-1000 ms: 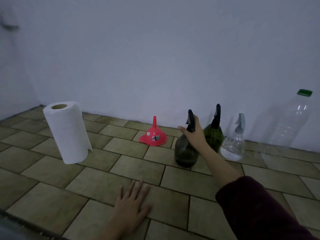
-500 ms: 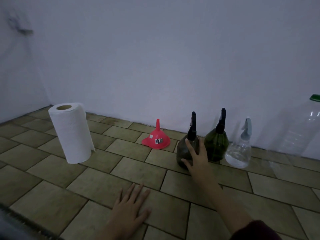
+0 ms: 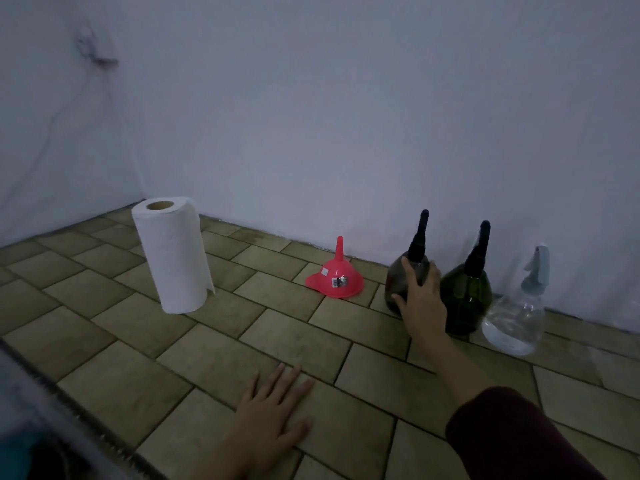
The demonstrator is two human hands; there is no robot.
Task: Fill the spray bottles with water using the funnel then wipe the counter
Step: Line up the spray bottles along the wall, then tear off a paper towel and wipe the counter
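Clear spray bottle [image 3: 516, 317] w/ some water inside

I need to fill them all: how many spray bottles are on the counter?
3, along the wall: dark one under the right hand, green one beside it, clear one farthest right.

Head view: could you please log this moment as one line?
right hand grips dark spray bottle | left hand flat on counter | funnel untouched

The funnel [image 3: 335, 279] is bright pink-red; the paper towel roll [image 3: 173, 254] is white. Three spray bottles — one dark brown [image 3: 398, 282], one deep green [image 3: 467, 299], one clear [image 3: 516, 320] — stand on an olive-tan counter [image 3: 294, 341] tiled in a brick pattern, against a pale grey-white wall [image 3: 346, 116].
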